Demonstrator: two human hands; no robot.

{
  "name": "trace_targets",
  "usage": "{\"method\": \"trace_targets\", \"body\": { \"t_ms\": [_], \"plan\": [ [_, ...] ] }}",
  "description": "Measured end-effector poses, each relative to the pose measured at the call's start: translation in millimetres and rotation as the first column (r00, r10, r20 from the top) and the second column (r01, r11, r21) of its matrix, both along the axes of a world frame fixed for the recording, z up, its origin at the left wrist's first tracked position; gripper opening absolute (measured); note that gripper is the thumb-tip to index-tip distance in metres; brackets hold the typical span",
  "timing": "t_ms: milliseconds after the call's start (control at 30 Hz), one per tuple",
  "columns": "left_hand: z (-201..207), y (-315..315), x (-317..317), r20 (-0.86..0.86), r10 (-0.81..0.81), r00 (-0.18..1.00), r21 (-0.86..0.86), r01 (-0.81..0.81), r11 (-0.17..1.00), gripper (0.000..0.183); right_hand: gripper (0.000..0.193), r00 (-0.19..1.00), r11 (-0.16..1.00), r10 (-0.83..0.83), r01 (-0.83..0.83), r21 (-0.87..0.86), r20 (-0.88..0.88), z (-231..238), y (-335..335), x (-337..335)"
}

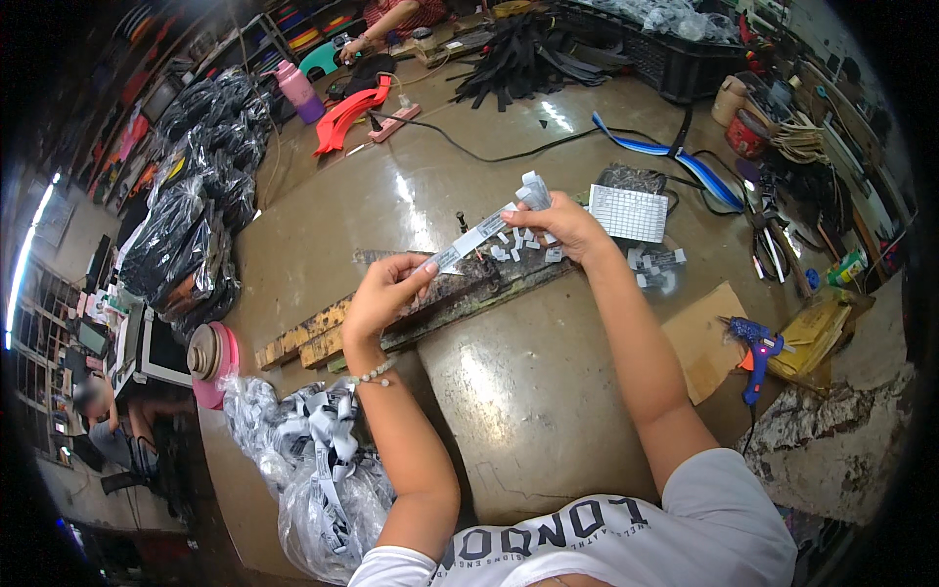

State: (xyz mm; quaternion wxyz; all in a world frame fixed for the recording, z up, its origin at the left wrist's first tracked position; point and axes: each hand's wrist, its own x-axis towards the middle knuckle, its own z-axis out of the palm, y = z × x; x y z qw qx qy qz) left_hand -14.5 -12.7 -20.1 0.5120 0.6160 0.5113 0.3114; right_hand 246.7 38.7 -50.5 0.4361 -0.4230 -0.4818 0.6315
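A pale strip of printed labels (476, 236) is stretched between my two hands, slanting up to the right. My left hand (391, 291) pinches its lower end between thumb and fingers. At the upper end my right hand (562, 225) grips it, with a folded length of the strip standing up above the fingers. Beneath the strip lies a long worn bar (323, 338) with yellow and black paint. Small cut label pieces (518, 245) are scattered by the bar, below my right hand.
Clear bags of label strips (328, 440) lie left of my left forearm. On the right are a blue glue gun (756, 357) on cardboard (699, 342), a gridded sheet (628, 212) and scissors (770, 249). Black-wrapped bundles (191, 205) line the left edge. Farther off, another person's arm (386, 24) shows.
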Motion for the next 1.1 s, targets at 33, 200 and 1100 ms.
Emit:
{"method": "trace_targets", "body": {
  "t_ms": [33, 200, 1100],
  "plan": [
    [-2, 2, -1, -0.012, 0.002, 1.0, 0.036, -0.001, 0.999, 0.024, 0.024, 1.0, 1.0, 0.016, -0.016, 0.017, -0.024, -1, 1, 2],
    [-10, 5, 4, -0.128, 0.075, 0.989, 0.183, -0.051, 0.982, 0.023, 0.024, 1.0, 1.0, 0.005, -0.005, 0.017, -0.004, -2, 2, -1],
    [-31, 20, 10, -0.005, 0.194, 0.981, -0.007, -0.194, 0.981, 0.023, 0.021, 0.992, 0.978, 0.126, -0.128, -0.164, -0.023, -23, -1, 4]
  ]
}}
